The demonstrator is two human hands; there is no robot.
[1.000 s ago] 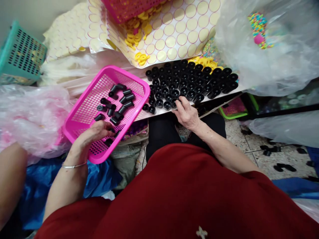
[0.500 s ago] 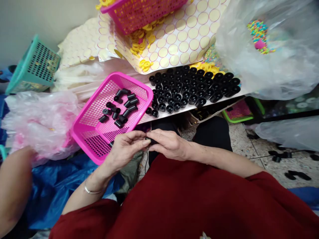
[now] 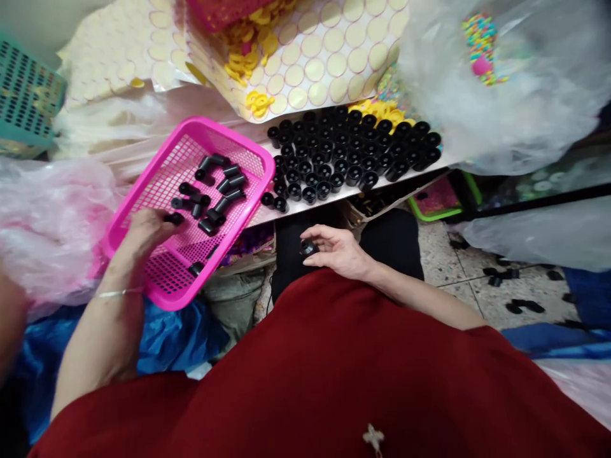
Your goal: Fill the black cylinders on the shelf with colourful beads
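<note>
My left hand [image 3: 147, 230] is inside the pink plastic basket [image 3: 165, 299], its fingers closed at the end of a black plastic tube [image 3: 174, 218]. More short black tubes [image 3: 223, 205] lie loose in the basket around it. Over my lap, my right hand [image 3: 337, 251] pinches a black plastic piece [image 3: 308, 247] between thumb and fingers, with a round end showing. Ahead of it, several rows of black cylinders [image 3: 324, 170] stand upright on the white work surface, hollow ends up.
Behind the cylinders lie a sheet of round stickers [image 3: 315, 70] and yellow plastic pieces [image 3: 258, 104]. A large clear plastic bag [image 3: 515, 95] bulges at the right. Black pieces [image 3: 524, 306] are scattered on the floor. At the left edge a person's blurred arm [image 3: 10, 318] shows.
My hands were together over my lap on a small black piece; now they are apart. My left hand has moved left into the basket, while my right keeps a black piece. The view has shifted.
</note>
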